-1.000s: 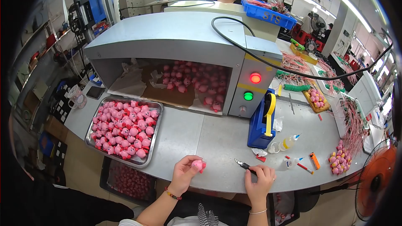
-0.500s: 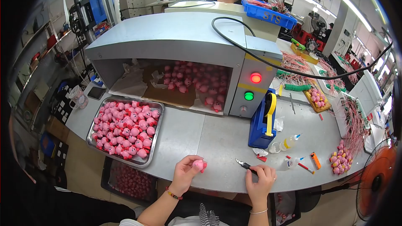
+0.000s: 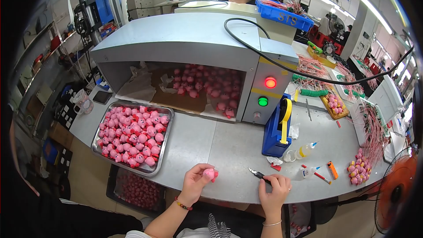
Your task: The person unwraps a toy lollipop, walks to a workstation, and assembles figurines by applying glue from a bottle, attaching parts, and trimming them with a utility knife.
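Between the thumb and fingers of my left hand (image 3: 194,184) is a small round pink figurine (image 3: 209,174) with red feet, held just above the table's front edge. Around the black handle of a tool with a pointed silver tip (image 3: 255,172) close the fingers of my right hand (image 3: 274,191); the tool lies low over the tabletop, pointing up and left. Part of its handle is hidden under the fingers. To the left of my hands, a metal tray (image 3: 169,147) is heaped with the same pink figurines (image 3: 132,136).
A grey metal box (image 3: 176,35) with lit red and green buttons holds more figurines inside. Right of it stand a blue tape dispenser (image 3: 271,141), small bottles (image 3: 306,150), an orange lighter (image 3: 332,169) and a figurine pile (image 3: 359,167). An orange fan (image 3: 398,189) stands at the right edge.
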Demonstrator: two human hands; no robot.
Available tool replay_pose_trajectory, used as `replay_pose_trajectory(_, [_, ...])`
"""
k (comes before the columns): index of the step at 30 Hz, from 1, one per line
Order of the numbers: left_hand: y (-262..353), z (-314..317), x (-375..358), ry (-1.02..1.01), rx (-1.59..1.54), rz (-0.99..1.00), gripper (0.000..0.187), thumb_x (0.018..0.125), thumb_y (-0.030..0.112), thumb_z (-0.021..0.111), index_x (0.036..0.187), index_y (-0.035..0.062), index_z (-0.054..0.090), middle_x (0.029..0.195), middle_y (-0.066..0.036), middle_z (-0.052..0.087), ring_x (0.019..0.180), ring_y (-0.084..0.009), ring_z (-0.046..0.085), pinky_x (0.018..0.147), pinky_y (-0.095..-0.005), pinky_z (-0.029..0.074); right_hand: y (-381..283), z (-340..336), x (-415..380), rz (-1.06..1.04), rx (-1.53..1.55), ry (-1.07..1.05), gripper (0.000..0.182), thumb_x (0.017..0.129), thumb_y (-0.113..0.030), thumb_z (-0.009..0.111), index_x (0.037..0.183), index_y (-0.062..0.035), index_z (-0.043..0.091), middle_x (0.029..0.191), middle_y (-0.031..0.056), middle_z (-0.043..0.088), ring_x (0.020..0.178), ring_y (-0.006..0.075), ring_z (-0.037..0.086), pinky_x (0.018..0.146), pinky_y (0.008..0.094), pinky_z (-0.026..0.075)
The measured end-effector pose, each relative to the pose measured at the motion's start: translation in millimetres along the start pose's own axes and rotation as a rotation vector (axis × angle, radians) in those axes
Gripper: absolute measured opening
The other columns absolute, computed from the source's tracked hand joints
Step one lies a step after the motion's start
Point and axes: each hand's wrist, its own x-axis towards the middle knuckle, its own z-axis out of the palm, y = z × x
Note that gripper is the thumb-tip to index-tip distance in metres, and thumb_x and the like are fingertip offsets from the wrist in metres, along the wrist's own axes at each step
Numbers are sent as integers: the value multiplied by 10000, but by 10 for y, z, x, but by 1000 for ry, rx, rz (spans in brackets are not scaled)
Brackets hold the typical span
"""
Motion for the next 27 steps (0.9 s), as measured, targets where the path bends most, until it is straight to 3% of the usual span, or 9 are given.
replay_pose_trajectory(17, [20, 12, 1, 11, 25, -18, 258, 839, 157, 607, 1027, -8, 544, 919, -74, 613, 794, -107, 548, 739, -244, 442, -7, -7, -3, 4, 17, -11, 121, 649, -132, 666, 759, -116, 615, 831, 23, 558, 837, 222, 479, 757, 346, 325])
replay_pose_trajectory(26, [2, 11, -18, -65, 69, -43, 273, 855, 150, 580, 1085, 12, 530, 962, -48, 591, 839, -92, 536, 781, -234, 435, 46, -13, -12, -57, 86, 0, 134, 643, -116, 640, 770, -86, 610, 820, 75, 553, 840, 279, 493, 756, 389, 345])
replay_pose_trajectory(27, [-17, 5, -11, -50, 121, -39, 272, 858, 160, 577, 1083, 15, 530, 928, -32, 585, 822, -81, 531, 769, -223, 433, -80, -199, 17, -134, -82, -34, 151, 757, -163, 613, 851, -47, 638, 892, 105, 616, 805, 293, 569, 683, 394, 448])
